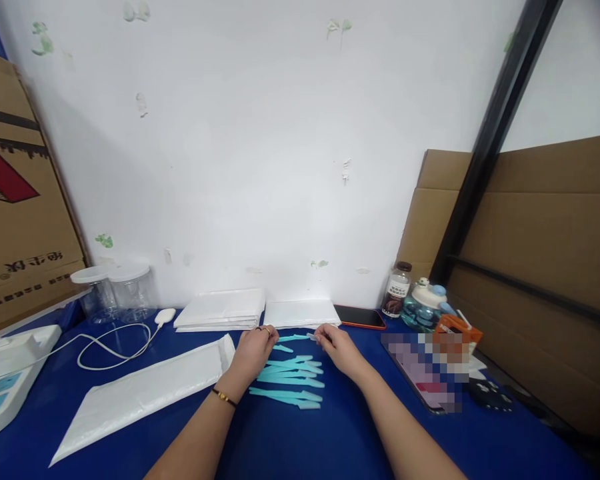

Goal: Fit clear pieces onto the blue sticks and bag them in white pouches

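Several slim turquoise eyebrow razors (291, 377) with pale capped ends lie in a loose row on the blue tabletop, blade ends to the right. Just beyond them, another eyebrow razor (295, 338) spans the gap between my hands. My left hand (253, 350), with a dark beaded bracelet at the wrist, is closed in a pinch at its left end; the fingertips partly hide that end. At the pale right end, my right hand (340, 348) is closed with thumb and fingers together. One more razor (283, 349) lies partly behind my left hand.
White padded mailers (223, 309) and a white stack (301, 313) sit against the wall. A long white mailer (145, 393) lies left, near a white cable (107, 367) and power strip (25, 387). Phones (357, 317), a jar (397, 290) and a bottle (424, 305) stand right.
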The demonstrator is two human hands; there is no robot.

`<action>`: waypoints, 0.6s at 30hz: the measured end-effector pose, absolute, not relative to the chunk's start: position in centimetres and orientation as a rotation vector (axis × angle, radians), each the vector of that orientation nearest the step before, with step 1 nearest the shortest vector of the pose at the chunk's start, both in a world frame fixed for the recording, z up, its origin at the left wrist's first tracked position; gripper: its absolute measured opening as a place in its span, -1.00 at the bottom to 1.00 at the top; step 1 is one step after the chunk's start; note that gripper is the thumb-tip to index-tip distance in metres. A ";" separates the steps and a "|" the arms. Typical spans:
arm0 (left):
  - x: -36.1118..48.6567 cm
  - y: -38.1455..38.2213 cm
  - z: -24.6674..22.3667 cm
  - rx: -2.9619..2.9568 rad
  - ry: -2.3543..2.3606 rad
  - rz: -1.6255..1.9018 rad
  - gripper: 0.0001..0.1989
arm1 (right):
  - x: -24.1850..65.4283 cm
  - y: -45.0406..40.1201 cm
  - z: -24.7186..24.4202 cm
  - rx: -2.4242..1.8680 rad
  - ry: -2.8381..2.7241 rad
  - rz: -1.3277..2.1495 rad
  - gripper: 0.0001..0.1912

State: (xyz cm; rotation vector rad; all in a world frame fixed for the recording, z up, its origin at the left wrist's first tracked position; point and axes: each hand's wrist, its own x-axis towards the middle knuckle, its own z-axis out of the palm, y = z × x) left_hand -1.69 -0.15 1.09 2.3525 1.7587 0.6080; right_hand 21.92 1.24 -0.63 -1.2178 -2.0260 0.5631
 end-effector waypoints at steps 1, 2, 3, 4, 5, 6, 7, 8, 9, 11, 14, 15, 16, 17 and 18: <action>-1.7 -0.2 1.1 2.351 1.751 0.605 -0.78 | 21.8 1.2 -0.6 -1.212 -2.032 0.567 -0.83; -1.6 -0.2 1.1 2.352 1.740 0.599 -0.78 | 21.7 1.1 -0.5 -1.204 -2.037 0.573 -0.83; -1.5 -0.2 1.2 2.351 1.732 0.595 -0.78 | 21.6 1.0 -0.5 -1.196 -2.040 0.581 -0.83; -1.4 -0.3 1.2 2.353 1.720 0.596 -0.79 | 21.5 0.9 -0.4 -1.188 -2.043 0.588 -0.83; -1.3 -0.4 1.3 2.357 1.704 0.598 -0.79 | 21.3 0.8 -0.4 -1.179 -2.048 0.594 -0.84; -1.1 -0.5 1.3 2.364 1.686 0.607 -0.80 | 21.1 0.6 -0.4 -1.172 -2.055 0.597 -0.84; -1.0 -0.6 1.4 2.372 1.669 0.619 -0.80 | 21.0 0.5 -0.5 -1.166 -2.067 0.599 -0.84; -0.9 -0.7 1.5 2.378 1.654 0.628 -0.80 | 20.9 0.4 -0.5 -1.160 -2.083 0.604 -0.84; -0.9 -0.8 1.5 2.384 1.639 0.626 -0.80 | 21.0 0.4 -0.6 -1.156 -2.103 0.614 -0.84; -1.0 -0.9 1.6 2.391 1.615 0.595 -0.78 | 21.5 0.7 -0.7 -1.163 -2.122 0.630 -0.83; -1.7 -0.6 1.2 2.365 1.661 0.567 -0.77 | 23.1 1.7 -0.9 -1.237 -2.057 0.509 -0.79; -2.0 -0.4 0.9 2.352 1.707 0.571 -0.77 | 23.7 2.1 -1.1 -1.275 -2.024 0.444 -0.79; -2.3 -0.2 0.7 2.339 1.760 0.571 -0.77 | 24.3 2.4 -1.2 -1.314 -1.999 0.385 -0.78; -2.6 0.0 0.4 2.325 1.810 0.559 -0.76 | 24.7 2.6 -1.4 -1.348 -1.991 0.343 -0.77; -2.9 0.2 0.2 2.312 1.850 0.536 -0.75 | 25.0 2.8 -1.6 -1.373 -2.001 0.317 -0.76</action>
